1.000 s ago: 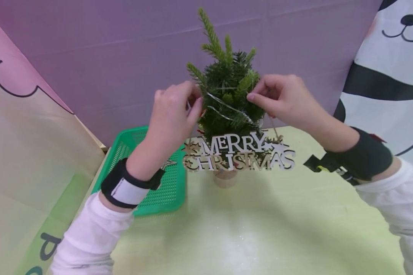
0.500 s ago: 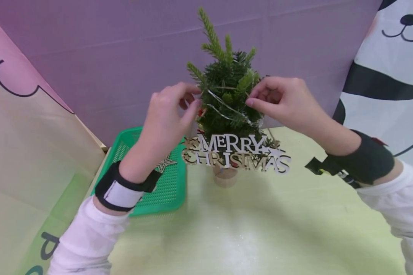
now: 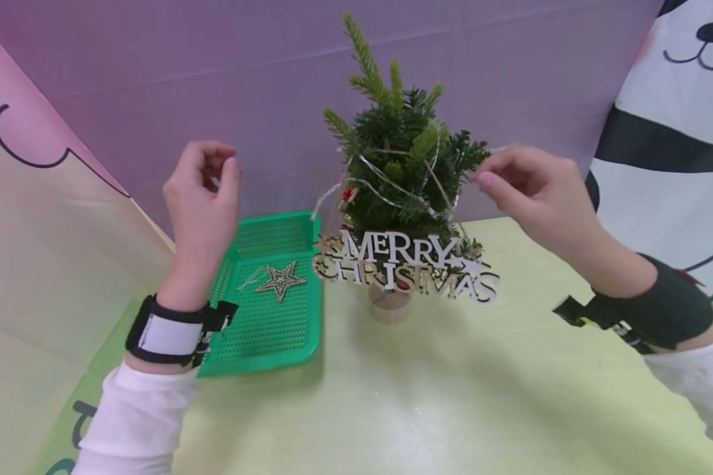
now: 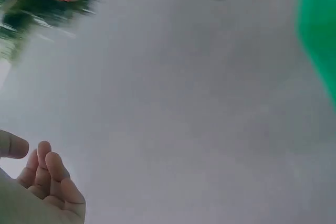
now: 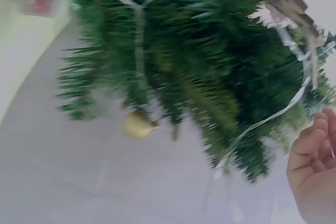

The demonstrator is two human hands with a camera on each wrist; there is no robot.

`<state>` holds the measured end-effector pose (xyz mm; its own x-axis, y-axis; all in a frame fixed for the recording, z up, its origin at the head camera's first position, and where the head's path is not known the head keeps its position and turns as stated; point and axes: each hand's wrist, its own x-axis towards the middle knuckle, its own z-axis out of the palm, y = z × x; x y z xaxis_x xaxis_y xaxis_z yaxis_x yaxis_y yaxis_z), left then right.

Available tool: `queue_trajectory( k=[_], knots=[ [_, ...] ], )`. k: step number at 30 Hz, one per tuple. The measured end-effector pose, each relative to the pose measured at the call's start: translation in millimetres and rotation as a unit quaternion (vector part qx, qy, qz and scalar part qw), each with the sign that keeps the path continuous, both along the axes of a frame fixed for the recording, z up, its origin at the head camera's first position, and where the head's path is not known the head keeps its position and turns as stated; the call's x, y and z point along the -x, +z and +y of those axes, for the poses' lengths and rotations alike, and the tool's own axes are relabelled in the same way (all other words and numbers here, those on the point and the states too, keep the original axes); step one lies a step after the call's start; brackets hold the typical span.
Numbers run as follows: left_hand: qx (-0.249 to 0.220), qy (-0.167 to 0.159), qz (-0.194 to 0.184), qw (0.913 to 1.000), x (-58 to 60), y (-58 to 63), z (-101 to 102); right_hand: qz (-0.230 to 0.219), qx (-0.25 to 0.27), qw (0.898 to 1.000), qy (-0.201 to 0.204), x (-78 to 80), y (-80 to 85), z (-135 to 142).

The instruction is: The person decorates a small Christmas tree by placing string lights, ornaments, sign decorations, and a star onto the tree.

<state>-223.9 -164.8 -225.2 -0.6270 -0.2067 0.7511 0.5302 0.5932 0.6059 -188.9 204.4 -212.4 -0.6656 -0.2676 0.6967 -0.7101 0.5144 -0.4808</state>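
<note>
A small Christmas tree [image 3: 377, 132] in a wooden-looking pot [image 3: 390, 309] stands at the table's back. A wooden "MERRY CHRISTMAS" sign [image 3: 389, 277] hangs across its lower front by brown twine [image 3: 440, 185] looped over the branches. Well left of the tree, my left hand [image 3: 199, 201] is raised with loosely bent fingers and nothing in them; only its fingers and part of the palm show in the left wrist view. My right hand [image 3: 537, 194], fingers loosely bent, has its fingertips right at the tree's right branch. In the right wrist view those fingers [image 5: 310, 148] are at the edge, near a wire strand.
A green plastic basket [image 3: 317, 316] sits left of the tree, holding a glittery star ornament [image 3: 281, 282]. A silvery light string [image 3: 386, 177] winds around the branches. A gold ball [image 5: 138, 124] hangs low. Behind stands a purple backdrop [image 3: 261, 99], with a panda-printed panel [image 3: 677, 185] at the right.
Both hands have let go at the twine and moved apart, the left far to the left, the right to the right. The sign now hangs from the tree, slightly lower; the star shows fully.
</note>
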Motion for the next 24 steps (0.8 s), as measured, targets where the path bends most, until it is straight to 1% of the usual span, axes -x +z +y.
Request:
queue_trajectory(
  k=[1,3,4,5,6,8,10,12,14,16,18,20,21,22,23,24],
  knots=[
    [-0.002,0.012,-0.023,0.9997,5.9,-5.7,-6,-0.006,0.01,1.0,-0.001,1.3,-4.7,5],
    [0.01,0.025,-0.084,0.9961,18.6,-19.6,-18,-0.026,0.026,0.999,-0.01,5.7,-16.0,16],
    [0.025,0.027,-0.12,0.9921,25.2,-27.7,-23,-0.039,0.033,0.999,-0.018,8.8,-22.5,21],
    [0.046,0.025,-0.159,0.986,32.5,-36.6,-28,-0.054,0.037,0.997,-0.028,12.2,-29.5,26],
    [0.07,0.021,-0.196,0.978,40.0,-46.2,-32,-0.073,0.045,0.996,-0.035,15.8,-36.9,31],
    [0.116,0.007,-0.27,0.9557,54.2,-65.2,-38,-0.108,0.05,0.992,-0.048,24.8,-54.1,40],
    [0.156,-0.01,-0.335,0.9292,68.5,-84.5,-43,-0.145,0.045,0.987,-0.056,34.1,-72.6,46],
    [0.181,-0.021,-0.392,0.9015,81.9,-102.8,-47,-0.186,0.029,0.98,-0.061,42.8,-90.2,49],
    [0.196,-0.03,-0.445,0.8734,92.8,-118.6,-51,-0.231,0.011,0.97,-0.068,50.7,-106.1,49],
    [0.206,-0.034,-0.488,0.8476,101.9,-133.5,-56,-0.28,0.007,0.957,-0.073,56.9,-118.2,46],
    [0.214,-0.038,-0.529,0.8204,107.5,-145.7,-60,-0.321,0.022,0.944,-0.075,61.3,-126.9,42],
    [0.225,-0.037,-0.561,0.7955,110.5,-156.1,-62,-0.353,0.06,0.932,-0.063,64.3,-132.7,39],
    [0.233,-0.035,-0.576,0.7825,110.7,-160.8,-62,-0.368,0.084,0.925,-0.05,65.3,-134.7,39],
    [0.241,-0.036,-0.589,0.7707,110.5,-164.6,-62,-0.379,0.107,0.918,-0.04,65.6,-135.7,38],
    [0.246,-0.034,-0.599,0.7611,109.6,-167.5,-60,-0.393,0.129,0.91,-0.03,65.7,-136.4,38],
    [0.253,-0.033,-0.607,0.753,108.5,-170.1,-59,-0.408,0.14,0.902,-0.024,65.6,-137.0,38]
  ],
)
